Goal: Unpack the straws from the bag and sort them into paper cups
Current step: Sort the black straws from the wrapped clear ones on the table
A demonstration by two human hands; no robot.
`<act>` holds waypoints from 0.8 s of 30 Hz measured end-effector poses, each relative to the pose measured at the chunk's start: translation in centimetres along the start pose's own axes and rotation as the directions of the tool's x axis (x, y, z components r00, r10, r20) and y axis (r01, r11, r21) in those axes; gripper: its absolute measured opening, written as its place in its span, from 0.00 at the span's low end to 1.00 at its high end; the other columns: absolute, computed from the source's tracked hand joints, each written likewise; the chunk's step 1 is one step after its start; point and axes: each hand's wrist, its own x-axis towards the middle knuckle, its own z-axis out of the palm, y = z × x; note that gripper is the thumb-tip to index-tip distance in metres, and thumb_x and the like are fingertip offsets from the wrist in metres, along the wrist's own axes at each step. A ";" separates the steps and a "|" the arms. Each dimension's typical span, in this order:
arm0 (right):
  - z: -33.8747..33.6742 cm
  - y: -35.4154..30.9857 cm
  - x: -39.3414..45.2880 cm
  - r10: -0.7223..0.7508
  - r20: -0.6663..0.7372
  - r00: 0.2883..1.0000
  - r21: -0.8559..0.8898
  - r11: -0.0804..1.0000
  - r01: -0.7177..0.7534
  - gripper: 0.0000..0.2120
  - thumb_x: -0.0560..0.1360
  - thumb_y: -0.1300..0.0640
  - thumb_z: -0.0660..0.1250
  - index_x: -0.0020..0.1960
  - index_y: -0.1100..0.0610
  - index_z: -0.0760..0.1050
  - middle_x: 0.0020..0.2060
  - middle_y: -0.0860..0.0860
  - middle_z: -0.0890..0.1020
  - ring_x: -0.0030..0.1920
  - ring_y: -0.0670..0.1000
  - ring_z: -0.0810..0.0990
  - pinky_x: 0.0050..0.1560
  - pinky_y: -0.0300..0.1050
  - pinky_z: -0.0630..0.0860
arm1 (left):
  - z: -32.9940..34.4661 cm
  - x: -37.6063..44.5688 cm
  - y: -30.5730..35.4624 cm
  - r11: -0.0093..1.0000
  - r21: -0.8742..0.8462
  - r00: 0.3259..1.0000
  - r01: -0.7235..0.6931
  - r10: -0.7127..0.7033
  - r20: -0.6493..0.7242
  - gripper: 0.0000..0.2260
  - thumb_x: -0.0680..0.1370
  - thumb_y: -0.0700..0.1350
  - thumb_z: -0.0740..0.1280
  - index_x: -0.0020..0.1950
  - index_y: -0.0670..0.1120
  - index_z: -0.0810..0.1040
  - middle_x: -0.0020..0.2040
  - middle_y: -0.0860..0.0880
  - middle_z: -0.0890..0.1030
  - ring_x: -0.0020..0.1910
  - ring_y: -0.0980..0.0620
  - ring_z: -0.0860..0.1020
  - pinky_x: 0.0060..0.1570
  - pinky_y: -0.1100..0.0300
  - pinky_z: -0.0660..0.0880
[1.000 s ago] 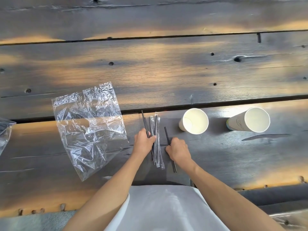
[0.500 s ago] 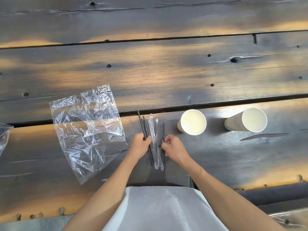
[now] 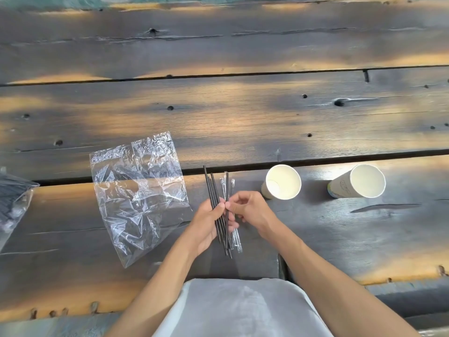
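A person sits at the near edge of a dark, weathered wooden table (image 3: 243, 113) made of wide planks, seen from above. Both bare forearms reach forward over a white garment (image 3: 240, 310) at the bottom centre.

The left hand (image 3: 206, 224) is closed around a small bundle of thin black straws (image 3: 213, 193), which fan out slightly and point toward the far edge. The right hand (image 3: 250, 210) pinches a single black straw (image 3: 227, 183) between thumb and fingertips, right beside the bundle, with the two hands almost touching. Under and just behind the hands lie a few straws in clear wrappers (image 3: 237, 237); how many there are is hard to tell, because the hands cover part of them.

To the left of the hands, an empty, crumpled clear plastic bag (image 3: 138, 190) lies flat on the table. At the far left edge, part of a second clear bag (image 3: 12, 203) shows, with dark contents inside.

To the right of the hands stand two white paper cups, both upright with open mouths. The nearer cup (image 3: 283, 182) is just beside the right hand; the farther cup (image 3: 359, 182) stands well apart toward the right edge and has faint print on its side. Both look empty.
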 end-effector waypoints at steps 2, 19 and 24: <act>-0.2 0.1 -0.5 -0.040 0.036 0.999 0.005 0.999 0.040 0.07 0.77 0.60 0.71 0.44 0.65 0.79 0.29 0.54 0.81 0.28 0.50 0.77 0.32 0.37 0.72 | 0.2 -0.7 -0.2 1.000 0.003 0.999 -0.022 0.022 0.027 0.05 0.85 0.38 0.59 0.59 0.38 0.72 0.38 0.42 0.80 0.35 0.45 0.82 0.34 0.57 0.79; -2.8 -5.6 -3.9 0.028 0.232 0.972 0.677 0.713 -0.182 0.22 0.82 0.44 0.56 0.46 0.61 0.77 0.31 0.54 0.75 0.29 0.50 0.73 0.33 0.45 0.73 | 6.0 -5.1 -0.3 0.998 0.053 0.930 0.043 -0.059 0.364 0.08 0.85 0.42 0.59 0.53 0.38 0.73 0.33 0.45 0.71 0.28 0.49 0.75 0.30 0.58 0.71; -4.6 -5.8 -5.6 0.004 0.275 0.962 0.636 0.749 -0.185 0.17 0.81 0.49 0.57 0.42 0.59 0.76 0.28 0.51 0.68 0.25 0.49 0.65 0.29 0.43 0.67 | 9.0 -6.1 -1.4 0.999 -0.013 0.947 0.047 -0.040 0.318 0.10 0.84 0.45 0.60 0.50 0.39 0.72 0.32 0.45 0.71 0.27 0.49 0.73 0.29 0.59 0.70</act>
